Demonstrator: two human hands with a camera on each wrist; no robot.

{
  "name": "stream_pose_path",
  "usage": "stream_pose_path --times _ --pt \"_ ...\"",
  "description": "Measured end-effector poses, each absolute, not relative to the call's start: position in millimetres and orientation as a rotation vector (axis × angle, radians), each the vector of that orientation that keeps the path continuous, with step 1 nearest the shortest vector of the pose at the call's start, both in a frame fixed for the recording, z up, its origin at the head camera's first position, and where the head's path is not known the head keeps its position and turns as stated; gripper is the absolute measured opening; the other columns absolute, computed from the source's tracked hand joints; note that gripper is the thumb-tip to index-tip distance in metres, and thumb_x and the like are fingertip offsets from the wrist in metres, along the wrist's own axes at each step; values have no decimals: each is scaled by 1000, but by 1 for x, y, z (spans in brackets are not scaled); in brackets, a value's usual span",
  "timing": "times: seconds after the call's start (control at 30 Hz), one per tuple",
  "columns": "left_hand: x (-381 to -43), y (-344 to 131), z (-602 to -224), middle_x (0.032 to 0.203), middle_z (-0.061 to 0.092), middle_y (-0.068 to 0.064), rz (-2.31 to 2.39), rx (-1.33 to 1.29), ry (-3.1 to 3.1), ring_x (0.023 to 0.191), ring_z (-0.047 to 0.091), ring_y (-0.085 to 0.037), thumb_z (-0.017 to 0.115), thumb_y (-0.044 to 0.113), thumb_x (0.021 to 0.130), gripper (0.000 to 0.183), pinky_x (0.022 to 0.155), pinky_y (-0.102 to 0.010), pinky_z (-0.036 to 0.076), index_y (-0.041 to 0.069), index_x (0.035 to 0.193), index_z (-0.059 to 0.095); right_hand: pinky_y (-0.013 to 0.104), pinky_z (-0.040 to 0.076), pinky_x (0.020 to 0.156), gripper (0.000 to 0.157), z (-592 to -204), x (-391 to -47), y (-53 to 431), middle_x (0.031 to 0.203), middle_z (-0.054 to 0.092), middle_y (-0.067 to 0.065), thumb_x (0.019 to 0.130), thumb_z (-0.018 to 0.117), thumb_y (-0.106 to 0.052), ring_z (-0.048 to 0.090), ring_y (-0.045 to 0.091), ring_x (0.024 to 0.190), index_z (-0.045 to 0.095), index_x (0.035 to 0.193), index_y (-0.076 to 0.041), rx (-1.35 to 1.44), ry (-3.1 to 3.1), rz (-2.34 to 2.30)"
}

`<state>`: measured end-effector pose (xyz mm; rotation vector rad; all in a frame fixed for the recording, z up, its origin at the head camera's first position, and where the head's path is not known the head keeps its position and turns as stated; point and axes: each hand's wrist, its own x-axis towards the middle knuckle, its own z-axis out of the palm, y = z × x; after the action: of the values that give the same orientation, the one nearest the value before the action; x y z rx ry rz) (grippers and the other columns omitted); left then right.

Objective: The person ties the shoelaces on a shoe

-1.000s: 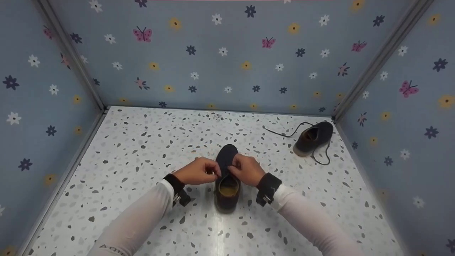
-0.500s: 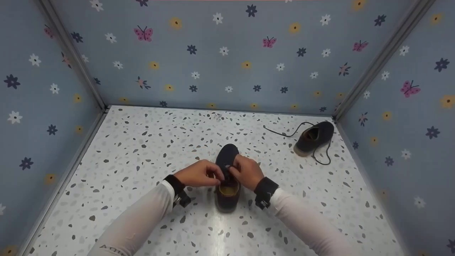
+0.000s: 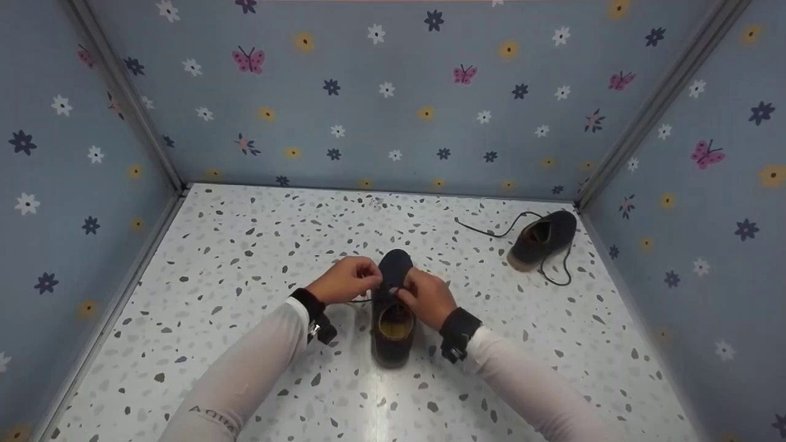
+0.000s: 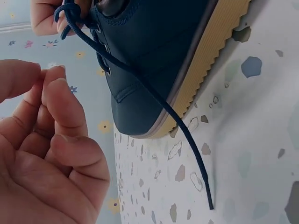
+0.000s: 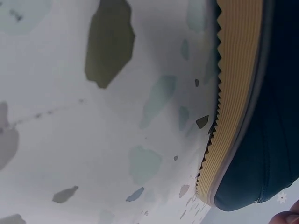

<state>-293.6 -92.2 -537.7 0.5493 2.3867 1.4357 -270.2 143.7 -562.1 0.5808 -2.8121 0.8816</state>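
A dark blue lace-up shoe (image 3: 395,264) with a ribbed tan sole stands on the floor, toe away from me. My right hand (image 3: 430,298) pinches the looped shoelace (image 4: 68,14) above the eyelets. From that loop, a loose lace end (image 4: 163,105) hangs across the shoe's left side, its tip on or near the floor. My left hand (image 3: 344,280) is beside the shoe's front, fingers curled and thumb meeting the fingertips; no lace shows between them in the left wrist view. The right wrist view shows the sole (image 5: 233,107) and only a bit of fingertip.
The second shoe (image 3: 543,239) lies at the back right, its laces (image 3: 491,233) trailing on the speckled floor (image 3: 258,245). Blue walls (image 3: 368,110) with flowers and butterflies enclose the floor at the back and both sides.
My left hand has moved from the shoe's opening forward toward the toe. A lace end now shows left of the shoe, below that hand. My right hand stays nearly in place.
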Motion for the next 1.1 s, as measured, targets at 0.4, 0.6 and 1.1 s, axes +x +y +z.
stream_pose_path --times 0.4,0.6,1.1 --pt "-306 -76 -536 88 69 3 1287 591 2297 79 65 -22 67 24 102 14 68 -25 50 12 101 74 26 41 62 31 -564 -270 143 75 57 -2 95 78 -31 51 9 69 54 85 -13 614 -2766 854" --pt "-307 -75 -535 87 67 5 1212 626 2279 75 60 -9 65 23 103 16 69 -24 50 11 98 74 25 41 61 33 -564 -269 144 75 56 -3 93 79 -34 51 9 69 54 84 -14 603 -2760 855" --pt "-305 -74 -532 85 60 4 1047 748 2319 77 57 -11 53 26 108 21 72 -28 47 12 101 68 26 48 66 26 -562 -272 147 80 63 -1 92 79 -29 56 11 73 60 87 -14 634 -2771 873"
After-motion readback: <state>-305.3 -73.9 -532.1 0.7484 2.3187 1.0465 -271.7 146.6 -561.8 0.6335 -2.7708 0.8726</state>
